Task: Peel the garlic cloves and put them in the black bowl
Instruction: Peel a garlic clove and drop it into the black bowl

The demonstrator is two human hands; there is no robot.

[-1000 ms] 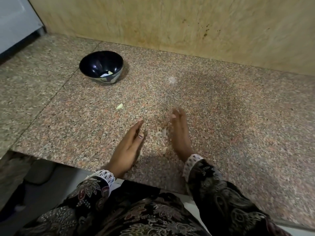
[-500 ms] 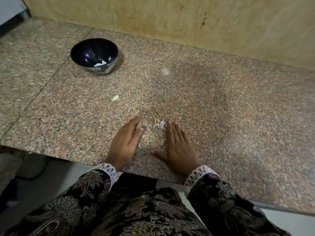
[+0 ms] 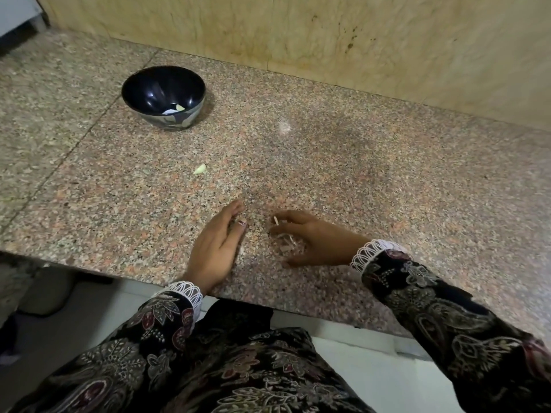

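A black bowl [image 3: 163, 98] stands at the back left of the granite counter with a peeled garlic clove [image 3: 179, 107] inside it. Another peeled clove [image 3: 200, 169] lies loose on the counter between the bowl and my hands. My left hand [image 3: 214, 248] rests on its edge near the counter's front, fingers straight, holding nothing. My right hand [image 3: 313, 238] is cupped over a small heap of papery garlic skins [image 3: 285, 239], its curled fingers gathering them; one skin sticks up by the index finger.
The granite counter [image 3: 387, 180] runs back to a beige stone wall [image 3: 328, 40]. Its front edge lies just behind my wrists. A seam in the stone runs diagonally on the left. A pale smudge [image 3: 284, 126] marks the middle.
My right hand has turned from lying flat beside the skins to curling over them from the right. The left hand has stayed on its edge. The view has shifted slightly.
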